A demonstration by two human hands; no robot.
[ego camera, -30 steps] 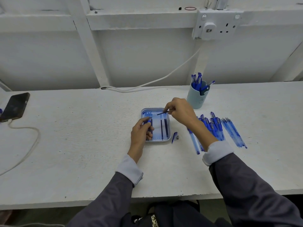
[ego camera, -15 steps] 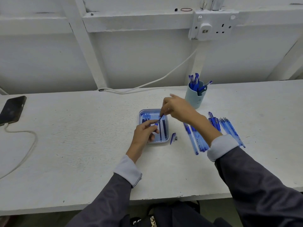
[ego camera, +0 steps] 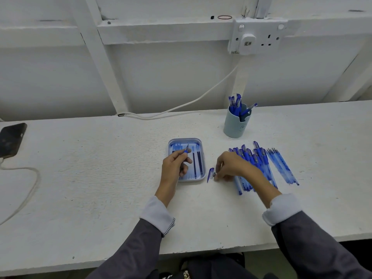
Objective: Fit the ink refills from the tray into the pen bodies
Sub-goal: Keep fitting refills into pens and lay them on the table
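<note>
A light blue tray (ego camera: 202,141) lies mid-table with a few dark ink refills (ego camera: 198,163) in it. Over its left side my left hand (ego camera: 173,166) grips a pen body with a blue grip (ego camera: 186,151), a thin tip sticking out toward the wall. My right hand (ego camera: 231,167) is down on the table right of the tray, fingertips touching a small pen part next to a blue pen cap (ego camera: 210,174); whether they pinch it I cannot tell. Behind that hand lies a pile of blue pen bodies (ego camera: 263,164).
A pale blue cup (ego camera: 235,125) holding several pens stands behind the pile. A black phone (ego camera: 11,138) lies at the far left with a white cable (ego camera: 26,190) curling over the table. A wall socket (ego camera: 255,37) sits above, its cable running along the table's back edge.
My right hand let go of the refill at the pen my left hand holds, then dropped to the table right of the tray by the cap. My left hand now holds the pen alone.
</note>
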